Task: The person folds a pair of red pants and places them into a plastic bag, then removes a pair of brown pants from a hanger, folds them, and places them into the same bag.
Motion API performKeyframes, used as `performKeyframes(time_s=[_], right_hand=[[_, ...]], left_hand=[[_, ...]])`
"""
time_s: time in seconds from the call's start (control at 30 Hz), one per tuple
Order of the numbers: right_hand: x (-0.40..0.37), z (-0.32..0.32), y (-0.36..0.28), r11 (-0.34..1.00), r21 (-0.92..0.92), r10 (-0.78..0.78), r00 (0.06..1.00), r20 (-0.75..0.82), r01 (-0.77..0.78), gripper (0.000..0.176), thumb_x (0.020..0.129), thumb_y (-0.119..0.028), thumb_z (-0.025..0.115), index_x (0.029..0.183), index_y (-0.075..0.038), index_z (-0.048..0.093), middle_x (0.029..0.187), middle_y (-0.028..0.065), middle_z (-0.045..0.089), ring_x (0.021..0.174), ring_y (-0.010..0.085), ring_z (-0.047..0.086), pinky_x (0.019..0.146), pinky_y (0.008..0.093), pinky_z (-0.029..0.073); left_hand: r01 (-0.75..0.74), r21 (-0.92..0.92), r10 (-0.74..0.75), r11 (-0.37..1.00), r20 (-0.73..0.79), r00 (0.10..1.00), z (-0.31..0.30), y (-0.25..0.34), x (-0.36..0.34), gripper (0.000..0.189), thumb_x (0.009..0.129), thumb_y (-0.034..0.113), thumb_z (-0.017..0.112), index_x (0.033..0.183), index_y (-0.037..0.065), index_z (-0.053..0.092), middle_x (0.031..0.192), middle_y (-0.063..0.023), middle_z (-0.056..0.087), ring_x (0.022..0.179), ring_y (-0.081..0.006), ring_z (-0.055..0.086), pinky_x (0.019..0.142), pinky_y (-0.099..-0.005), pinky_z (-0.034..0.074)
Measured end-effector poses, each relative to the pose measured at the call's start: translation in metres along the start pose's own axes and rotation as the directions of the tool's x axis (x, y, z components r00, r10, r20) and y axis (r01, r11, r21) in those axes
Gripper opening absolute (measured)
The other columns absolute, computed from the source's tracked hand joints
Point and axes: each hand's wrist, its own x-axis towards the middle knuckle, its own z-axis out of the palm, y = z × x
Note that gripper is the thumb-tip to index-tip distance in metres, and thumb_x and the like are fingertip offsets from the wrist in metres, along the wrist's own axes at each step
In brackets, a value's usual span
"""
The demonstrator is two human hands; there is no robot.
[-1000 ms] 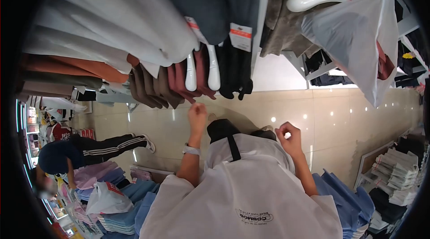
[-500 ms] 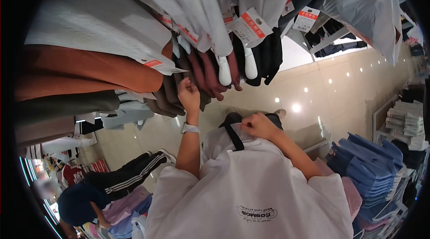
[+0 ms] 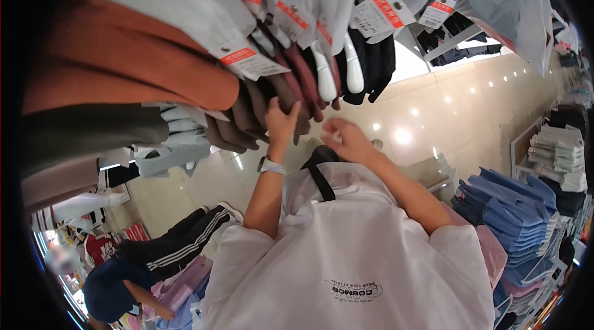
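My left hand [image 3: 283, 122], with a watch [image 3: 271, 166] at the wrist, is raised against the brown garments [image 3: 250, 110] on the rack. Its thumb and fingers are apart, and the fingertips are at the edge of the brown cloth. My right hand [image 3: 346, 140] is in front of my waist, just below the dark red garments [image 3: 303, 79]. Its fingers are loosely bent and apart, with nothing visible in them. Above my left hand hangs a red-and-white price tag [image 3: 250, 60]. An orange garment [image 3: 142, 60] hangs to the left.
White hanger ends [image 3: 324, 76] stick out among grey and black clothes. Blue folded garments [image 3: 504, 212] are stacked at right. A clear plastic-covered garment [image 3: 507, 11] hangs at upper right. Another person in a dark top [image 3: 117, 290] bends over clothes at lower left. Shiny tiles [image 3: 427, 119] cover the floor.
My left hand has moved right and its fingers have spread along the brown garments. My right hand has lifted away from my waist toward the rack. The tags and hangers have shifted in view.
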Motion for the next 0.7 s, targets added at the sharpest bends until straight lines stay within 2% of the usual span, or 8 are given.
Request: performKeyframes(time_s=[0.1, 0.2, 0.23, 0.33, 0.43, 0.53, 0.57, 0.7], right_hand=[[0.060, 0.012, -0.018, 0.991, -0.135, -0.040, 0.977, -0.210, 0.012, 0.050, 0.075, -0.028, 0.072, 0.109, -0.001, 0.048, 0.093, 0.0196, 0.061, 0.086, 0.0374, 0.062, 0.075, 0.0441, 0.049], [0.115, 0.029, -0.013, 0.928, -0.339, 0.096, 0.978, -0.185, -0.156, 0.067, 0.069, -0.037, 0.076, 0.115, -0.002, 0.042, 0.102, 0.0238, 0.060, 0.095, 0.0430, 0.061, 0.082, 0.0485, 0.049], [0.130, 0.029, -0.020, 0.852, -0.425, 0.302, 0.950, -0.077, -0.305, 0.065, 0.070, -0.037, 0.076, 0.112, -0.001, 0.041, 0.102, 0.0242, 0.061, 0.096, 0.0434, 0.062, 0.083, 0.0482, 0.051], [0.144, 0.045, 0.008, 0.809, -0.518, 0.275, 0.958, -0.086, -0.279, 0.059, 0.075, -0.036, 0.072, 0.110, -0.001, 0.039, 0.095, 0.0231, 0.064, 0.089, 0.0422, 0.064, 0.079, 0.0484, 0.053], [0.140, 0.055, 0.015, 0.834, -0.481, 0.228, 0.963, -0.144, -0.270, 0.055, 0.079, -0.036, 0.068, 0.110, -0.001, 0.039, 0.097, 0.0240, 0.063, 0.089, 0.0416, 0.064, 0.077, 0.0488, 0.053], [0.141, 0.063, 0.019, 0.829, -0.495, 0.204, 0.965, -0.167, -0.261, 0.053, 0.082, -0.037, 0.065, 0.110, -0.001, 0.038, 0.099, 0.0249, 0.062, 0.087, 0.0431, 0.065, 0.076, 0.0502, 0.053], [0.141, 0.066, 0.017, 0.817, -0.503, 0.230, 0.959, -0.167, -0.284, 0.051, 0.083, -0.032, 0.065, 0.113, 0.000, 0.038, 0.100, 0.0226, 0.060, 0.089, 0.0412, 0.063, 0.077, 0.0488, 0.052], [0.139, 0.077, 0.007, 0.773, -0.632, -0.319, 0.896, -0.308, 0.058, 0.041, 0.079, -0.016, 0.062, 0.114, 0.001, 0.046, 0.094, 0.0174, 0.055, 0.095, 0.0339, 0.055, 0.081, 0.0444, 0.048]], left_hand=[[0.000, -0.286, 0.015, 0.958, 0.047, 0.999, 0.009, 0.012, -0.015, 0.031, 0.083, 0.010, 0.069, 0.109, -0.003, 0.057, 0.088, -0.0089, 0.068, 0.075, -0.0126, 0.065, 0.066, -0.0273, 0.052], [0.007, -0.452, 0.099, 0.892, 0.211, 0.972, 0.007, 0.012, -0.023, 0.032, 0.081, 0.010, 0.069, 0.109, 0.000, 0.057, 0.079, -0.0104, 0.066, 0.069, -0.0176, 0.064, 0.065, -0.0297, 0.051], [0.055, -0.425, 0.074, 0.903, 0.281, 0.957, 0.002, 0.007, -0.025, 0.030, 0.081, 0.003, 0.065, 0.110, 0.001, 0.058, 0.079, -0.0099, 0.064, 0.069, -0.0157, 0.063, 0.065, -0.0284, 0.051], [-0.142, -0.232, 0.125, 0.962, -0.085, 0.988, -0.017, -0.027, -0.016, 0.041, 0.078, 0.006, 0.068, 0.116, -0.002, 0.054, 0.085, -0.0134, 0.065, 0.074, -0.0220, 0.064, 0.071, -0.0326, 0.051], [-0.108, 0.265, 0.212, 0.958, -0.401, 0.891, -0.034, -0.063, 0.008, 0.052, 0.077, 0.011, 0.071, 0.121, -0.006, 0.049, 0.091, -0.0179, 0.065, 0.082, -0.0305, 0.065, 0.077, -0.0374, 0.051], [0.076, -0.066, -0.084, 0.995, -0.140, 0.987, -0.035, -0.063, 0.022, 0.061, 0.076, 0.017, 0.073, 0.124, -0.009, 0.045, 0.093, -0.0217, 0.065, 0.086, -0.0382, 0.064, 0.081, -0.0406, 0.050], [0.135, 0.065, -0.129, 0.989, -0.082, 0.988, -0.030, -0.074, 0.028, 0.058, 0.077, 0.015, 0.072, 0.124, -0.007, 0.046, 0.093, -0.0214, 0.066, 0.086, -0.0304, 0.066, 0.076, -0.0367, 0.051], [0.359, -0.316, -0.253, 0.878, 0.330, 0.909, -0.012, -0.106, 0.041, 0.051, 0.078, 0.010, 0.069, 0.122, -0.006, 0.048, 0.091, -0.0144, 0.065, 0.080, -0.0123, 0.063, 0.067, -0.0254, 0.049]])
